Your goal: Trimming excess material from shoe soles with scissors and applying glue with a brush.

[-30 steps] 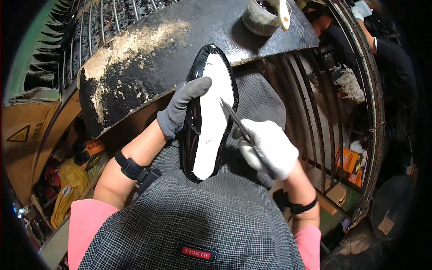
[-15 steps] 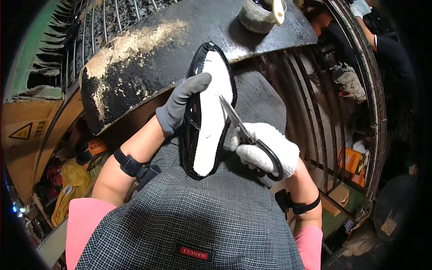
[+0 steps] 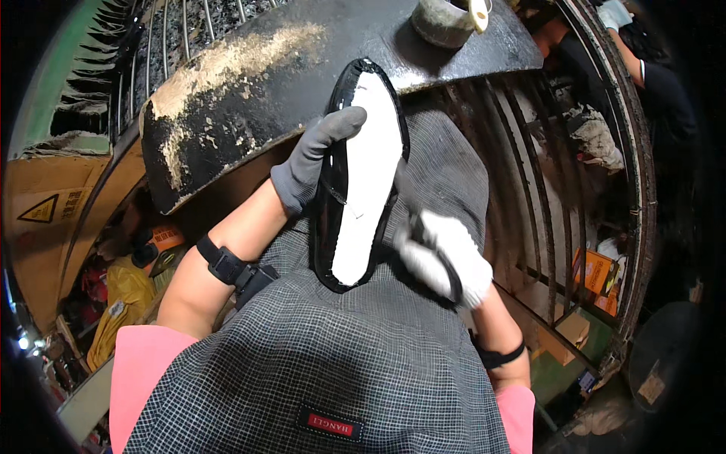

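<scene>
My left grip (image 3: 308,157) clamps the shoe (image 3: 369,170) over my apron (image 3: 318,356); to its right, my right grip (image 3: 460,250) closes around blurred scissors (image 3: 407,187), I think. Beyond the shoe, a pot (image 3: 439,26), contents mostly cut off, carries a pale handle (image 3: 479,15).

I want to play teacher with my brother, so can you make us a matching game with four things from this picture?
Things:
1. cup
2. left hand
3. shoe
4. right hand

Where or what it looks like:
A. in a white glove
B. black and shiny, with a long white piece along it
C. standing on the dark board
D. in a grey glove

Right pairs: 1-C, 2-D, 3-B, 4-A
</scene>
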`<state>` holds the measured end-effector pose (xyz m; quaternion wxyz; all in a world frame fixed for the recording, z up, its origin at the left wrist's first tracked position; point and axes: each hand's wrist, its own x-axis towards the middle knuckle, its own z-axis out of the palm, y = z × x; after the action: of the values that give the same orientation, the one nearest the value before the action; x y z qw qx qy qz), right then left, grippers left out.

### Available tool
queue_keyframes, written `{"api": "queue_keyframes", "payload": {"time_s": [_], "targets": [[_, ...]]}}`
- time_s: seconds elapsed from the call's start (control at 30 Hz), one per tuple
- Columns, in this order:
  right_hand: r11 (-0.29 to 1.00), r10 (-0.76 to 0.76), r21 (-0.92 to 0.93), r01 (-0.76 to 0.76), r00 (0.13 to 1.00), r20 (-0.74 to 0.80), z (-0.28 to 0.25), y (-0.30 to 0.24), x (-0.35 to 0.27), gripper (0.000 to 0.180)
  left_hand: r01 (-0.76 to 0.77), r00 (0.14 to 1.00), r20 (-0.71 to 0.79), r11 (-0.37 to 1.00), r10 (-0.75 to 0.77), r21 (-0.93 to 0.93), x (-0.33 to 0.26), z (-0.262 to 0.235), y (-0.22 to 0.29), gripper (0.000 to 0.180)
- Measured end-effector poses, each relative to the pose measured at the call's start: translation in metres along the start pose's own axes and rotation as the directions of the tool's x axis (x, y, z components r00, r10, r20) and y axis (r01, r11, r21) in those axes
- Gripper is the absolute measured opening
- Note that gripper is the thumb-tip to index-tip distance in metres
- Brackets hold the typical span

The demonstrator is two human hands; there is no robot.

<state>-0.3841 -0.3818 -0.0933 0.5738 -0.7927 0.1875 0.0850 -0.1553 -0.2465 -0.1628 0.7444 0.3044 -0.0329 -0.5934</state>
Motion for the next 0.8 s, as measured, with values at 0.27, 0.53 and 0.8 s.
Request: {"api": "queue_keyframes", "payload": {"time_s": [0.27,0.53,0.8], "targets": [[0.778,-0.211,-0.577,0.247,0.969,0.13,0.004,-0.015,-0.007,0.013,-0.054,0.998,0.034,0.997,0.053,0.052,0.0,0.0,0.001,0.048],[0.989,-0.09,-0.143,0.047,0.946,-0.311,-0.004,0.018,0.028,0.025,-0.119,0.993,-0.001,0.974,0.121,0.191,-0.015,0.031,0.012,0.055],[0.566,-0.562,-0.805,0.178,0.798,-0.219,-0.056,-0.06,0.117,0.031,-0.375,0.785,0.326,-0.016,0.527,0.927,-0.078,0.068,0.012,0.045]]}}
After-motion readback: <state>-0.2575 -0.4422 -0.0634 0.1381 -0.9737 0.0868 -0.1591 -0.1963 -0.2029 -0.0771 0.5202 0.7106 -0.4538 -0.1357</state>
